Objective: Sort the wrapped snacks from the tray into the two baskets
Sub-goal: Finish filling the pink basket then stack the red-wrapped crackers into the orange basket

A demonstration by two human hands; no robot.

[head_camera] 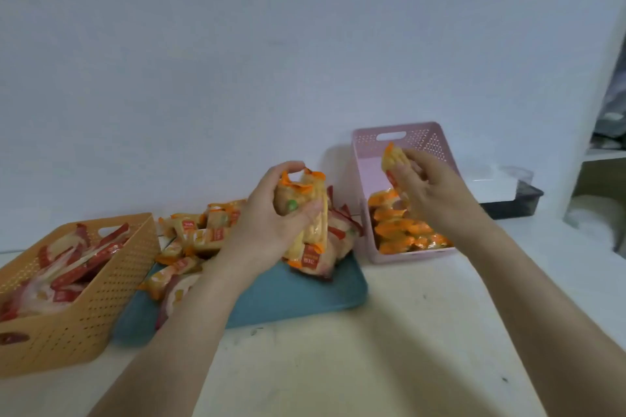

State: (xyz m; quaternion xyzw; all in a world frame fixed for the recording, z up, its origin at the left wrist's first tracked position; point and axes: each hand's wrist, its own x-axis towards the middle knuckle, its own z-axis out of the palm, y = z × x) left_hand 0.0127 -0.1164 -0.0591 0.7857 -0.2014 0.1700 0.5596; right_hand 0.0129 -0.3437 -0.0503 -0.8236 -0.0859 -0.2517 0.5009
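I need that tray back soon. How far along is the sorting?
Partly done: red packs lie in the orange basket, orange packs in the pink basket. In hand: the left hand grips a bunch of orange ones; the right hand holds a single pack over the pink basket. Left: a mixed pile on the tray.

a pale desk [389,355], flecked with small dark marks, runs back to a white wall. on it stand an orange basket [101,301] at the left, a teal tray [305,291] just beside it in the middle, a pink basket [364,159] right of the tray, and a dark shallow box [521,203] further right, near the wall.
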